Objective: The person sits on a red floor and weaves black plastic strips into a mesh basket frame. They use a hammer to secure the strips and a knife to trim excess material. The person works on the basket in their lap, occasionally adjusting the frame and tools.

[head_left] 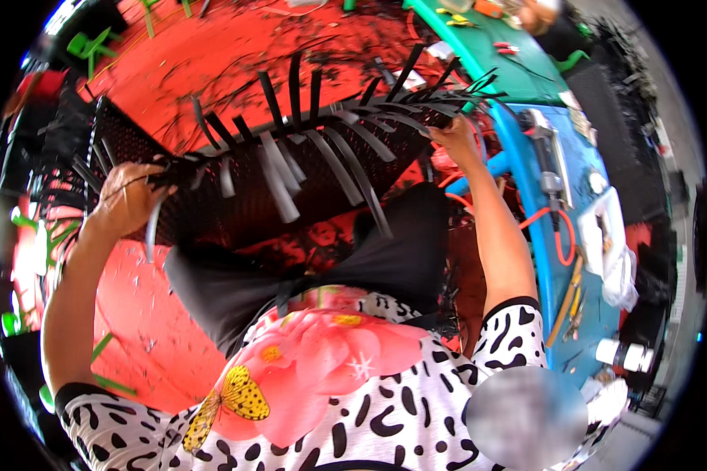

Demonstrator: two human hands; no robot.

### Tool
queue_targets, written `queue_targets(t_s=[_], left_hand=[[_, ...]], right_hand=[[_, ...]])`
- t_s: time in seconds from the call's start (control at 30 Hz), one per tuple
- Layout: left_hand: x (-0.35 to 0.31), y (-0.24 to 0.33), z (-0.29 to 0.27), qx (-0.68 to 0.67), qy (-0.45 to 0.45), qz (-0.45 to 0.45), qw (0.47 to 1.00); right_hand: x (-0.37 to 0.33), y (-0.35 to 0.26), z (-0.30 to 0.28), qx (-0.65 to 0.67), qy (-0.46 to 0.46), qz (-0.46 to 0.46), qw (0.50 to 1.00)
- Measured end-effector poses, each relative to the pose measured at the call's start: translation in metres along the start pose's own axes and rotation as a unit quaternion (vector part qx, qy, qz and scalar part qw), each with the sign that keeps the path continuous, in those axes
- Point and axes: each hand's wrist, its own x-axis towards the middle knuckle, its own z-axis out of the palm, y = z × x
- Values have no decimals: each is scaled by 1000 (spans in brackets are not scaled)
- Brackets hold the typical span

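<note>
A large black woven piece (pixel 239 208), probably the side of a basket, stretches across in front of my knees. Many loose flat black strips (pixel 339 166) stick up and hang down along its upper edge. My left hand (pixel 131 198) is closed around its left end, where the weave folds to a corner and dark strips bunch at the fingers. At the upper right end, my right hand (pixel 457 143) pinches the edge between thumb and fingers. What lies right under the fingertips is partly hidden.
On my right stands a blue table (pixel 593 294) with a power tool (pixel 543 149) on an orange cord, hand tools (pixel 575 312) and a white roll (pixel 624 355). Beyond it, a green table (pixel 479 35) holds red-handled pliers (pixel 507 49). Black scraps litter the red floor (pixel 212 47); a green stool (pixel 94 49) stands far left.
</note>
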Motion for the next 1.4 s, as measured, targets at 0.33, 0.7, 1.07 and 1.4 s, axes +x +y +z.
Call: queue_targets(t_s=[0.33,0.7,1.07,1.4], left_hand=[[-98,14,-5,6,-15,-66,998],[-110,24,-4,22,52,-108,993],[-124,25,3,22,62,-87,994],[-124,36,8,58,131,-105,984]], right_hand=[[-58,29,32,-120,-89,-57,987],[-73,33,42,-24,-63,-18,998],[-90,40,41,-6,-44,11,999],[-93,47,46,14,-44,24,999]])
